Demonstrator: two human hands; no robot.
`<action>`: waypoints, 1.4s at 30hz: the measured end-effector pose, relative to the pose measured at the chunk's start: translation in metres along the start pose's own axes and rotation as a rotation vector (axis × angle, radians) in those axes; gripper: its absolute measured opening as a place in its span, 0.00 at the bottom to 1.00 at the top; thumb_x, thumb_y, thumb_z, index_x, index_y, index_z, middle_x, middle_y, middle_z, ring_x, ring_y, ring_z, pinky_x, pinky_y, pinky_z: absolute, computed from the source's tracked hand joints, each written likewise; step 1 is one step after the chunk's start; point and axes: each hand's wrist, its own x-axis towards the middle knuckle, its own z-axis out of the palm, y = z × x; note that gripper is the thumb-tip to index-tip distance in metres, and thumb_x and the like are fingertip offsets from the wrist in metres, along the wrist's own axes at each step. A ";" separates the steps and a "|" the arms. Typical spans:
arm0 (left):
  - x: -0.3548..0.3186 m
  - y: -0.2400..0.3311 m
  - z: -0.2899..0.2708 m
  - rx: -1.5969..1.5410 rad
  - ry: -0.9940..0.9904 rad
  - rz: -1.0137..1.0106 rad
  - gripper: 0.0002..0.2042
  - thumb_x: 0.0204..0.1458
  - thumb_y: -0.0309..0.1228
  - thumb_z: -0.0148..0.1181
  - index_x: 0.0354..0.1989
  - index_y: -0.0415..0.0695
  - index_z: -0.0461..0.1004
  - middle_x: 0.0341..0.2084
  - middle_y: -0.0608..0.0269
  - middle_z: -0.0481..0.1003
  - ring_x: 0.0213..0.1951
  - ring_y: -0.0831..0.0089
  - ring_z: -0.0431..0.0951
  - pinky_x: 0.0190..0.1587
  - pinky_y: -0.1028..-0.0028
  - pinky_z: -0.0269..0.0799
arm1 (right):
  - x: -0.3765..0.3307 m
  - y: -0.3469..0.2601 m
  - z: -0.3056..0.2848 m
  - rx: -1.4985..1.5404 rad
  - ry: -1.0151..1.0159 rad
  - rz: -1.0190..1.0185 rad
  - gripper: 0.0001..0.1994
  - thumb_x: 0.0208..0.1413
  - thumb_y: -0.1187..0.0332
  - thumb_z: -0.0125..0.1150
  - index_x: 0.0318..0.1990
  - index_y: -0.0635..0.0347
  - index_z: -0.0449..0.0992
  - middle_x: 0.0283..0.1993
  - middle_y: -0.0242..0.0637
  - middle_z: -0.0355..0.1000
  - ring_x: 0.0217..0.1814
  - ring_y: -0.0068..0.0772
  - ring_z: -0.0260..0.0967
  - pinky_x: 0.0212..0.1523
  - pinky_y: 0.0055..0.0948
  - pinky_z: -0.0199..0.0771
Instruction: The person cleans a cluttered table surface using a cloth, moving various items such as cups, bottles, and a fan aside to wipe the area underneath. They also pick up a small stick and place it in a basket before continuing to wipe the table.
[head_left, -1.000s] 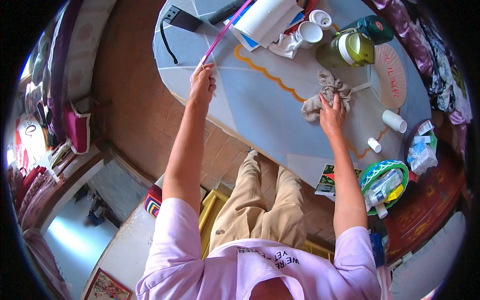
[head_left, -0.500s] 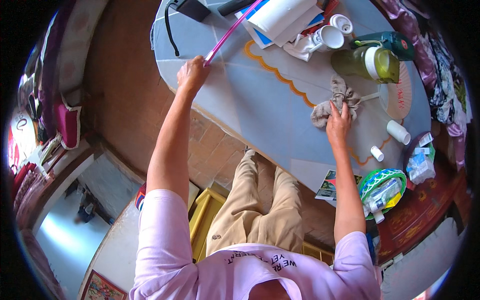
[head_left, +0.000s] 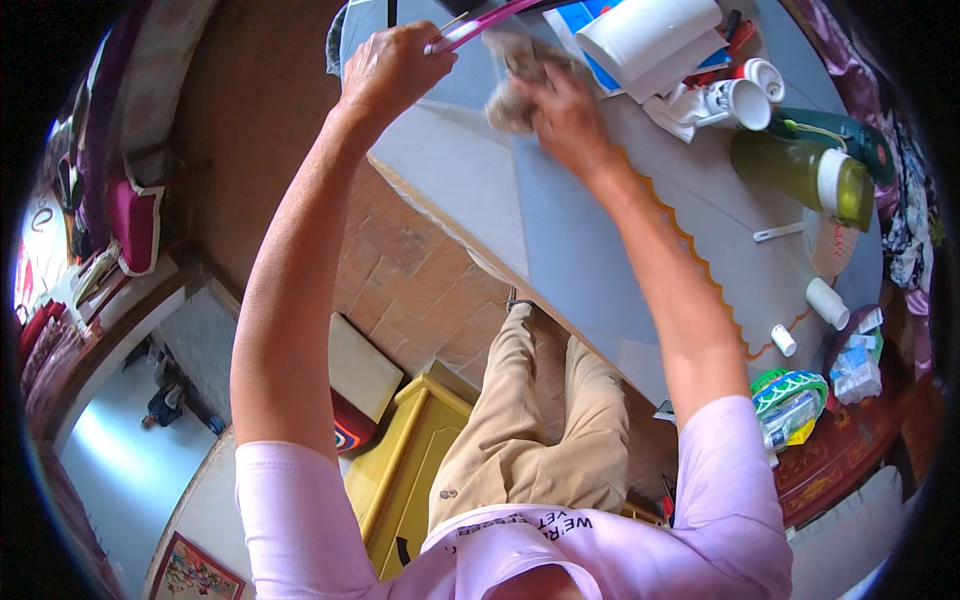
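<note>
My left hand is closed around the white end of a long pink stick, held over the table's far left edge; the stick's far end runs out of view. Just to the right, my right hand presses a crumpled grey-brown cloth on the grey table. Motion smears the cloth and the fingers on it a little. A blue folder with a white paper roll lies close to the right of the cloth.
On the table's right stand a white mug, a lidded cup, a green bottle and a dark green bottle lying down. Nearer are a hand fan, small white containers and a green basket. A yellow cabinet stands below, left of my legs.
My right hand has carried the cloth from beside the fan to the table's far left. My left hand has risen slightly with the pink stick. The view has shifted left.
</note>
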 end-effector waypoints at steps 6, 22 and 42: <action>0.006 -0.002 -0.011 -0.088 0.037 0.002 0.13 0.39 0.40 0.54 0.28 0.44 0.73 0.22 0.51 0.73 0.29 0.55 0.74 0.33 0.63 0.68 | 0.057 -0.028 0.042 -0.131 0.004 0.081 0.10 0.38 0.68 0.52 0.31 0.54 0.73 0.48 0.45 0.62 0.51 0.46 0.57 0.50 0.42 0.54; -0.010 -0.009 0.053 -0.030 -0.014 -0.089 0.14 0.42 0.43 0.55 0.34 0.49 0.71 0.27 0.56 0.74 0.32 0.58 0.74 0.33 0.64 0.67 | -0.027 -0.077 -0.022 0.156 -0.375 0.100 0.12 0.36 0.77 0.47 0.30 0.55 0.73 0.35 0.39 0.67 0.43 0.43 0.63 0.43 0.39 0.65; -0.075 0.043 0.107 -0.600 0.250 -0.324 0.16 0.46 0.40 0.53 0.35 0.39 0.71 0.14 0.60 0.68 0.19 0.72 0.67 0.24 0.73 0.63 | -0.221 0.045 -0.172 -0.395 -0.017 0.505 0.13 0.37 0.76 0.50 0.33 0.56 0.74 0.44 0.40 0.63 0.43 0.44 0.60 0.44 0.39 0.62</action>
